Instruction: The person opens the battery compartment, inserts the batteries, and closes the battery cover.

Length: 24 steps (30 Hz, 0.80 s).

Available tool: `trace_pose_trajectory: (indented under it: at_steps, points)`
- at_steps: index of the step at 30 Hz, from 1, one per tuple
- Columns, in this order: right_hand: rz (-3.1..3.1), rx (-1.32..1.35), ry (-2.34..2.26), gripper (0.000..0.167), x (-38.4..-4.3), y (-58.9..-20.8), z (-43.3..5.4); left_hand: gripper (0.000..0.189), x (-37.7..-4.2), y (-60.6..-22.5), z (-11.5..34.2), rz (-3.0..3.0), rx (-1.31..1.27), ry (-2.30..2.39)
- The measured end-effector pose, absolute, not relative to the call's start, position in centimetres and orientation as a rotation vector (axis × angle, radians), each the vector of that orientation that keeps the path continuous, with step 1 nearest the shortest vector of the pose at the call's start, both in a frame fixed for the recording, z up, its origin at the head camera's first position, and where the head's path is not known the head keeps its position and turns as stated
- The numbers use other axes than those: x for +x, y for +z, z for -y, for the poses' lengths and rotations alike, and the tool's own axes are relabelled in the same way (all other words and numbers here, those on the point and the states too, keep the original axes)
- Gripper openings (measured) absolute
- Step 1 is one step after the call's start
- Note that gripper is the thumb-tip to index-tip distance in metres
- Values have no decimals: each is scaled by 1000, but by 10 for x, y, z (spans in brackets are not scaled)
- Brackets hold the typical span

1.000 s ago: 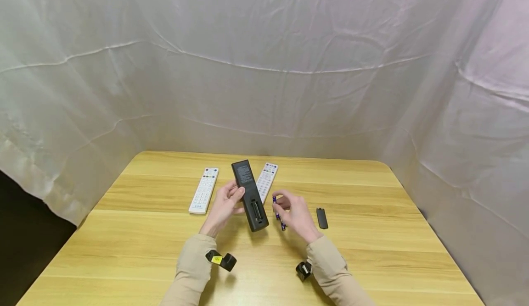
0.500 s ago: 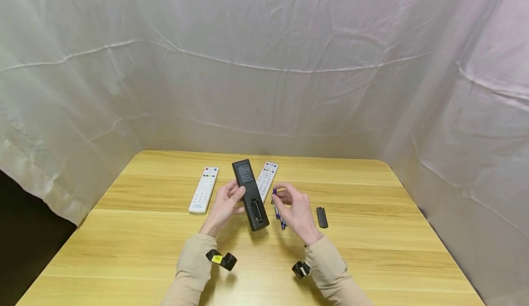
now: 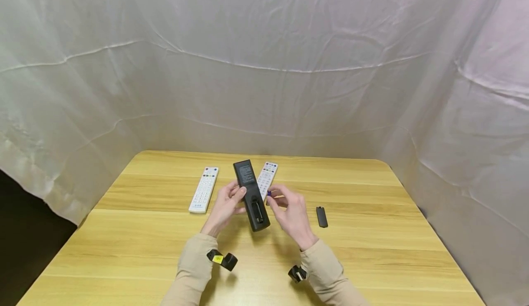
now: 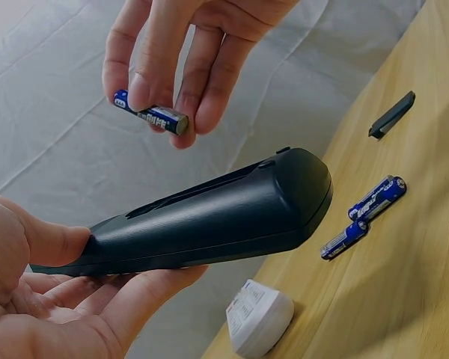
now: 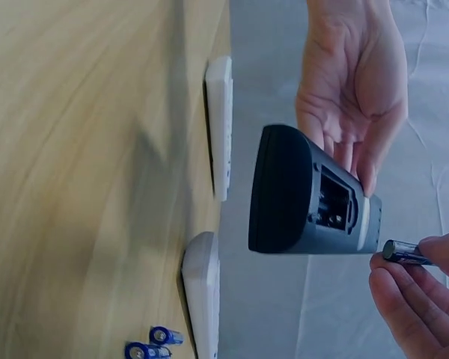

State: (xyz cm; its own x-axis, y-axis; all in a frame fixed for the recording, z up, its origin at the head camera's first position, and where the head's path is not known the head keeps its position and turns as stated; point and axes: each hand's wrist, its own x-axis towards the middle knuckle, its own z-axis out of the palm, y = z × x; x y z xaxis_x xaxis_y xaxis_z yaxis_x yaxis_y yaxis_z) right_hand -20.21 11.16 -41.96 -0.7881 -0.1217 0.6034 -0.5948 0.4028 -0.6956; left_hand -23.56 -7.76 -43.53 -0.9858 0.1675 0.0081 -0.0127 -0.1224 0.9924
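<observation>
In the head view, the left hand (image 3: pixel 224 206) holds the black remote (image 3: pixel 247 183) above the middle of the worktop (image 3: pixel 372 260), thumb on its back and fingers beneath, its open battery compartment (image 3: pixel 257 210) facing up. The right hand (image 3: pixel 291 210) pinches a battery (image 3: pixel 269 193) just beside it, apart from the compartment. A white remote (image 3: pixel 204 190) lies toward the worktop's left edge, another white remote (image 3: pixel 267 175) nearer its far edge; the black cover (image 3: pixel 321 217) lies on the right-edge side of the right hand.

In the left wrist view, thumb and fingertips pinch the battery across its barrel, leaving one flat-looking metal end bare. Such a hold should suit a steady placement, with that end probably best guided against its contact before the other is pressed down. Two spare batteries (image 4: pixel 378 198) (image 4: pixel 344 239) lie close together on the worktop, between the cover and a white remote.

In the right wrist view, the compartment shows dark, its polarity marks too small to read; checking them first seems wise. Keeping the left hand's hold firm and the remote's back level should stop it tipping under pressure.
</observation>
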Motion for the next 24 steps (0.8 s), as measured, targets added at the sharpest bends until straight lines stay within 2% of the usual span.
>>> trace_pose_trajectory:
  at_steps: [24]
  points:
    - [2289, 693, 1240, 17, -199, -431, -100, 43, -236, -435, 76, -2030, 178, 2246]
